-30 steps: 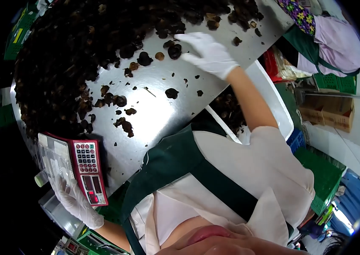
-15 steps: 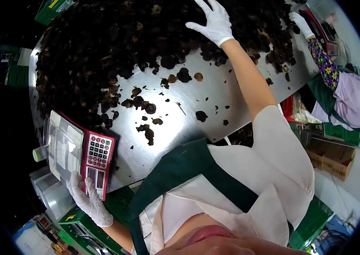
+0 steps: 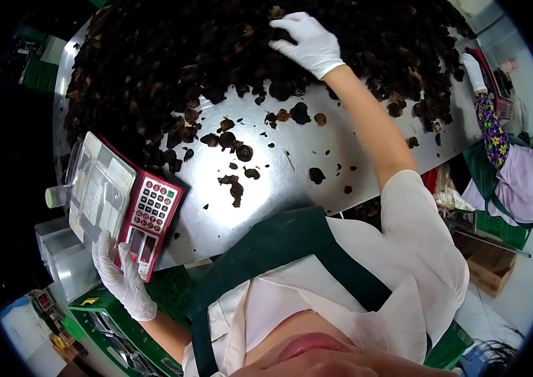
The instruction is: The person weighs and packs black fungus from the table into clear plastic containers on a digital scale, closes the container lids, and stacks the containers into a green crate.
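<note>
A heap of dark wood ear mushrooms (image 3: 172, 56) covers the far part of the metal table (image 3: 206, 217). My right hand (image 3: 309, 45), in a white glove, is over the heap with thumb and fingers apart and slightly bent; nothing shows between them. At the left stands a red scale (image 3: 153, 204) with a keypad and small displays. A clear plastic container (image 3: 95, 191) sits on its pan. My gloved left hand (image 3: 122, 276) is at the near edge of the scale and container, fingers stretched and apart. Whether its fingertips touch the container, I cannot tell.
Loose mushroom pieces (image 3: 235, 188) lie scattered on the near metal. At the right, another person's gloved hand (image 3: 472, 72) is beside a second red scale (image 3: 493, 81). Clear tubs (image 3: 71, 267) and a green crate (image 3: 106, 320) stand left of me; a cardboard box (image 3: 483, 267) is at lower right.
My right hand has come slightly nearer me over the heap, its spread fingers now more bent. My left hand stays by the scale. The whole view has shifted and turned a little.
</note>
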Available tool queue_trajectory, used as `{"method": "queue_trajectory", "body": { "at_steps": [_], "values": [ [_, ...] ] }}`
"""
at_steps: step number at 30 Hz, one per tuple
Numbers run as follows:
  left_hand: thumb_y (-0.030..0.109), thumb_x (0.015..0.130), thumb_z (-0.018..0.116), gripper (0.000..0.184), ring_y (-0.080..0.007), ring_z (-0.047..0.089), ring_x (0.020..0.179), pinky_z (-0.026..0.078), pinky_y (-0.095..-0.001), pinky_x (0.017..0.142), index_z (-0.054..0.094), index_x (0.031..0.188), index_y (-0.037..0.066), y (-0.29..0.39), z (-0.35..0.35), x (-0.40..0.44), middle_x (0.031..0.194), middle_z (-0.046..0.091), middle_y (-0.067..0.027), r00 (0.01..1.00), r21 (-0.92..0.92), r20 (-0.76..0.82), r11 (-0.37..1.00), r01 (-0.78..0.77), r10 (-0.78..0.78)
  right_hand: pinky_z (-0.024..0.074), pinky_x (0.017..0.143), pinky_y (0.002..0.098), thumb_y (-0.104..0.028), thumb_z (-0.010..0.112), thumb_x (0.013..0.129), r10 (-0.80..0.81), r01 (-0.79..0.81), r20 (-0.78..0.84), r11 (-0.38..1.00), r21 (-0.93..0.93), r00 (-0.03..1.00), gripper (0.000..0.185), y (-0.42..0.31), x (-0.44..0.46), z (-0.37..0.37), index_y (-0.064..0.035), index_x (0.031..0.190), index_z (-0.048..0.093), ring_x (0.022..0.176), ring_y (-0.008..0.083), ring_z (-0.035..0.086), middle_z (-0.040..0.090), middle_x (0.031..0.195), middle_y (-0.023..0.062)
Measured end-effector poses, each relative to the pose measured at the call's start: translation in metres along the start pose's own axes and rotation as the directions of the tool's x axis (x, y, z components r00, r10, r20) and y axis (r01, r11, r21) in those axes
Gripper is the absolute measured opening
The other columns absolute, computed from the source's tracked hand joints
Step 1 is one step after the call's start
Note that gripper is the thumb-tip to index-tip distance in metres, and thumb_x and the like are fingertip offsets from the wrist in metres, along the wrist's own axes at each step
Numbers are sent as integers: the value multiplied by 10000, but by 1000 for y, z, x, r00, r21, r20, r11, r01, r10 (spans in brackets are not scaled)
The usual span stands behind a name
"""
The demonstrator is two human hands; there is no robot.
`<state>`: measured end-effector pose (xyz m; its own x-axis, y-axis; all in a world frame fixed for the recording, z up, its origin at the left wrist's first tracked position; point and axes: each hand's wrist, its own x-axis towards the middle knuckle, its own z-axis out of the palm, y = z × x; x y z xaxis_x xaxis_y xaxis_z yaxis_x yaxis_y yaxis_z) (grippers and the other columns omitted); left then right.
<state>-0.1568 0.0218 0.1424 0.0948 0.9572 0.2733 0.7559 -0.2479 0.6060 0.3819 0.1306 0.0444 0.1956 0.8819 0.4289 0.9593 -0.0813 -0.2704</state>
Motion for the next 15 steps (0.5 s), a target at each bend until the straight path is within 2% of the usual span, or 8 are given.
{"method": "queue_trajectory", "body": {
  "at_steps": [2, 3, 4, 7, 12, 13, 14, 15],
  "values": [
    [30, 981, 663, 412, -174, 604, 1051, 493, -309, 962, 612, 1386, 75, -2, -4, 0, 1285, 575, -83, 998, -65, -28, 996, 55, -57, 537, 1029, 454, -597, 761, 798, 32, -25, 102, 997, -68, 994, 791, -43, 1, -4, -383, 1505, 477, 1362, 304, 494, 450, 1553, 42],
    [32, 985, 663, 407, -179, 610, 1053, 500, -307, 958, 613, 1387, 72, -4, -5, 1, 1308, 573, -86, 999, -22, -40, 1000, -8, 7, 507, 1074, 504, -644, 764, 772, -1, 6, 156, 999, -32, 988, 912, -48, 5, 5, -431, 1564, 365, 1416, 366, 425, 306, 1657, 68],
    [32, 985, 663, 407, -179, 610, 1053, 500, -307, 958, 613, 1387, 72, -7, -6, 0, 1308, 573, -86, 999, -21, -46, 1000, -1, 0, 517, 1051, 525, -674, 752, 773, -64, 73, 71, 989, -129, 995, 902, -55, 8, 17, -436, 1559, 379, 1383, 395, 453, 279, 1670, 91],
    [37, 980, 675, 406, -181, 617, 1074, 500, -315, 963, 614, 1380, 65, -8, -6, -3, 1333, 579, -98, 996, -58, -57, 997, 58, -61, 544, 1004, 509, -701, 740, 772, -29, 58, 287, 994, -92, 957, 898, -79, 28, 34, -432, 1555, 394, 1298, 391, 527, 253, 1679, 119],
    [53, 991, 662, 372, -179, 620, 1079, 491, -312, 970, 623, 1361, 52, -18, -10, 6, 1296, 606, -91, 995, -42, -78, 998, 52, -56, 588, 931, 408, -371, 768, 840, -133, 193, 303, 965, -177, 944, 476, -78, 32, 55, -298, 1301, 674, 1202, 243, 597, 585, 1368, -38],
    [57, 998, 651, 358, -179, 613, 1093, 486, -312, 977, 628, 1355, 50, -24, -14, 10, 1292, 609, -90, 995, -34, -103, 999, 12, -16, 573, 942, 373, -298, 745, 843, -52, 97, 295, 985, -140, 954, 389, -80, 36, 45, -288, 1232, 723, 1173, 236, 627, 637, 1293, -31],
    [60, 1004, 641, 345, -180, 606, 1106, 480, -312, 983, 632, 1349, 49, -29, -18, 13, 1289, 612, -89, 992, -22, -125, 999, -24, 21, 568, 941, 424, -369, 732, 866, -18, 15, 257, 1000, 14, 966, 329, -72, 41, 42, -260, 1176, 752, 1126, 283, 654, 676, 1191, 37],
    [51, 1005, 627, 332, -199, 595, 1138, 463, -323, 1017, 638, 1337, 39, -30, -23, 19, 1280, 622, -99, 983, 66, -175, 997, -38, 50, 556, 957, 421, -385, 751, 850, 32, -57, 234, 993, 100, 972, 398, -68, 45, 37, -246, 1222, 737, 1141, 284, 655, 685, 1216, 60]
  ]
}}
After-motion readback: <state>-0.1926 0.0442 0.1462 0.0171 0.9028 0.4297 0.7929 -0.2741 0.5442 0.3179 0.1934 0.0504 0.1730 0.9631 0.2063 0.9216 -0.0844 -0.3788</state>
